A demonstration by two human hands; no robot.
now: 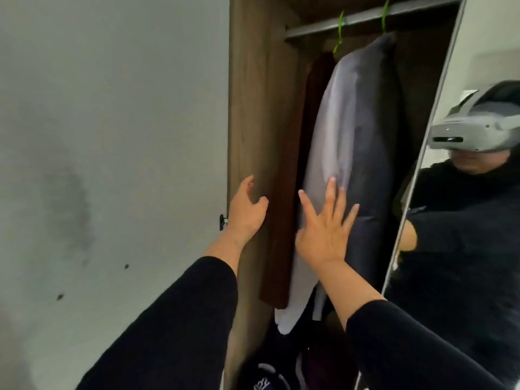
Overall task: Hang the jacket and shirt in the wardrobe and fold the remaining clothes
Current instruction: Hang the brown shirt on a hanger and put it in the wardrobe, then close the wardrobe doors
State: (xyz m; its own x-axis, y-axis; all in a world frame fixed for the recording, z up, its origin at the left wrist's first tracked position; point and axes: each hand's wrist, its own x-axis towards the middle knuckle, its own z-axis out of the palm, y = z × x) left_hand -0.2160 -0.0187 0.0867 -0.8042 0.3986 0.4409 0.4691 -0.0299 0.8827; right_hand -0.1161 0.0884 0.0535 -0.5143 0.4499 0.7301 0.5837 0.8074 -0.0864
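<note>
Head view, close, facing open wardrobe (261, 108)

Jacket (365, 142) hanger mostly hidden, rail (365, 16) cut off, floor clothes (270, 375) cropped

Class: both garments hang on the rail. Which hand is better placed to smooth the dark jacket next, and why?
The right hand: its spread fingers lie flat against the jacket. The left hand is open by the wardrobe's side panel, away from the jacket.
</note>
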